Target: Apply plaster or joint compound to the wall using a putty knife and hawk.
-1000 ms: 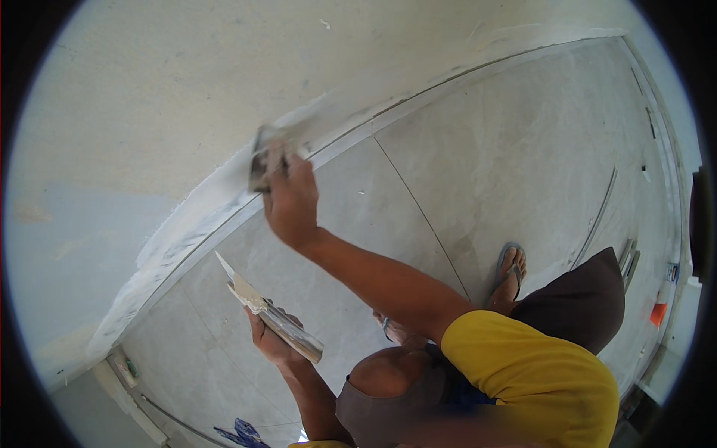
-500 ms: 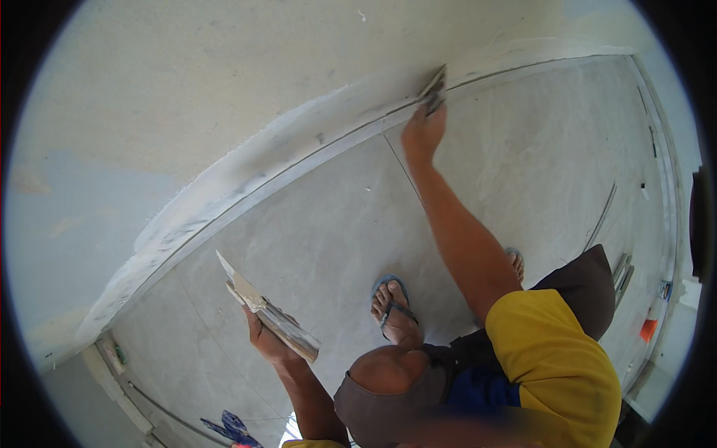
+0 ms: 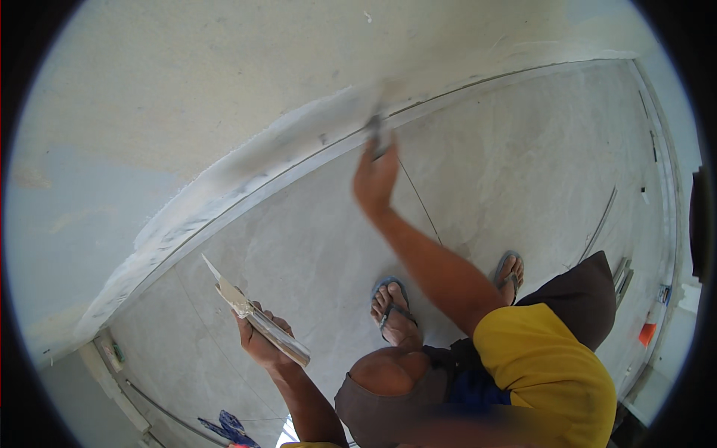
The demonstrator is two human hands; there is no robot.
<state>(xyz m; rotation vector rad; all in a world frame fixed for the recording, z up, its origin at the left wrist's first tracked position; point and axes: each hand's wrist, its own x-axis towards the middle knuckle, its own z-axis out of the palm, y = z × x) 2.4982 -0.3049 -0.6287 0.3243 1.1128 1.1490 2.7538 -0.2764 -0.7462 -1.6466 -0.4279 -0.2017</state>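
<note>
My left hand (image 3: 263, 337) is closed round a wide putty blade (image 3: 278, 336), held low and away from the wall. Pale putty (image 3: 237, 300) clings to its far end. My right hand (image 3: 377, 175) grips a putty knife (image 3: 377, 127) by the handle. Motion smears the knife, which is up at the foot of the wall (image 3: 224, 97); whether its edge touches the surface I cannot tell. Along the wall's bottom runs a whitish band of filler (image 3: 216, 187) with dark smudges, just above the joint with the floor.
Beneath me is a grey tiled floor (image 3: 314, 224); my sandalled feet (image 3: 394, 310) stand on it. A blue crumpled plastic piece (image 3: 230, 428) lies at lower left. Metal strips (image 3: 600, 224) and an orange object (image 3: 647, 334) lie at the right, near another wall.
My right hand and the putty knife have swept left along the wall's foot. The left hand with its blade has shifted slightly left. My right foot shows more fully now.
</note>
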